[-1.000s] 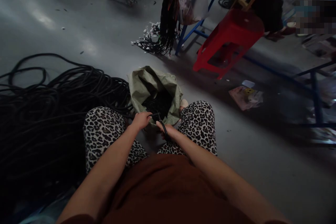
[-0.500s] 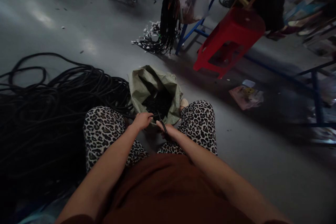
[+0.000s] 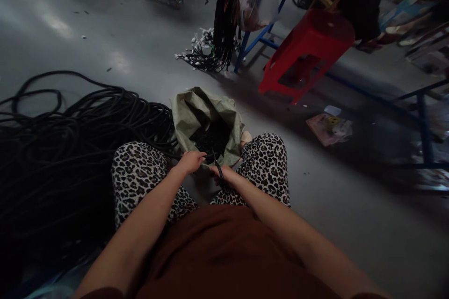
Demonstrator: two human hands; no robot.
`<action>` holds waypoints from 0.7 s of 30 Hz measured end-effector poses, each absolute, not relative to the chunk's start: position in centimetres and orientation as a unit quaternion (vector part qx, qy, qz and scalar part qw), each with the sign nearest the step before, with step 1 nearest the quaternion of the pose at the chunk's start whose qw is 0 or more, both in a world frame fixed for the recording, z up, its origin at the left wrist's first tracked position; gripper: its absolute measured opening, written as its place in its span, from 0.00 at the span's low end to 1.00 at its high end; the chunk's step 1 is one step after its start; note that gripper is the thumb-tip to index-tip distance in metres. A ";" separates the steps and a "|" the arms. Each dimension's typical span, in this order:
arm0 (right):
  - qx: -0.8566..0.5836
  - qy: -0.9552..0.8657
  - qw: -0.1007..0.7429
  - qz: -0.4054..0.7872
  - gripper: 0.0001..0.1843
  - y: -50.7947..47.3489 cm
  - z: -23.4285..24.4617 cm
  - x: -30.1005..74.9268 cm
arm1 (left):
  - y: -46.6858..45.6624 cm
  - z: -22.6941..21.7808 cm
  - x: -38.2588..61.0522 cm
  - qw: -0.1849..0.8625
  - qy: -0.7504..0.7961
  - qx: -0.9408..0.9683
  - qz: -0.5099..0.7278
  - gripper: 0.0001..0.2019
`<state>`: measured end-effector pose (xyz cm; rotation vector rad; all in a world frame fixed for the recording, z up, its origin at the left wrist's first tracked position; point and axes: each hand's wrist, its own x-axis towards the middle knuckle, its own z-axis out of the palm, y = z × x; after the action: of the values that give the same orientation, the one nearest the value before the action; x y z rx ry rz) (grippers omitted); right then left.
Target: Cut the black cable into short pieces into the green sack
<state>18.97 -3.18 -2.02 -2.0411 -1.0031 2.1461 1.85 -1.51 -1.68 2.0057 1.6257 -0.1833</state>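
Observation:
My left hand [image 3: 191, 161] is closed on a black cord [image 3: 171, 154], whose end sticks out past the fingertips over a sack. In my right hand [image 3: 223, 175] is a pair of dark scissors [image 3: 218, 168], the blades pointing up and away beside the cord's end. Between my knees stands the open greenish woven sack [image 3: 183, 111], its rim crumpled outward. Short black pieces [image 3: 210, 139] lie inside it. To the left spreads a big heap of looped black cord [image 3: 80, 124], from which the held cord seems to run.
A red plastic stool [image 3: 308, 51] stands ahead on the right, by a blue metal frame [image 3: 247, 51]. Black cords with white tips [image 3: 206, 53] hang down to the floor. Plastic packaging [image 3: 326, 128] lies at right. Another person's legs [image 3: 365, 23] show behind the stool.
My left hand has shifted very slightly to the right, and more of the cord's end shows beyond the fingers. The scissors have turned a little in my right hand.

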 end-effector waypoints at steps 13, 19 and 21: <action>-0.686 -0.338 -0.012 0.644 0.11 -3.1 -1.0 18.9 | -1.3 -3.1 1.8 0.302 0.623 0.722 -0.022 0.18; -0.682 -0.355 -0.002 0.639 0.10 -3.3 -1.5 18.9 | -1.3 -3.7 1.7 0.307 0.625 0.717 -0.015 0.18; -0.682 -0.359 -0.003 0.637 0.10 -3.3 -1.7 19.0 | -1.4 -3.9 1.6 0.310 0.623 0.719 -0.010 0.18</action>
<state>19.02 -3.28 -1.75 -2.1467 -1.1317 2.0053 1.62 -1.38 -3.89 1.8981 1.6445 -0.0275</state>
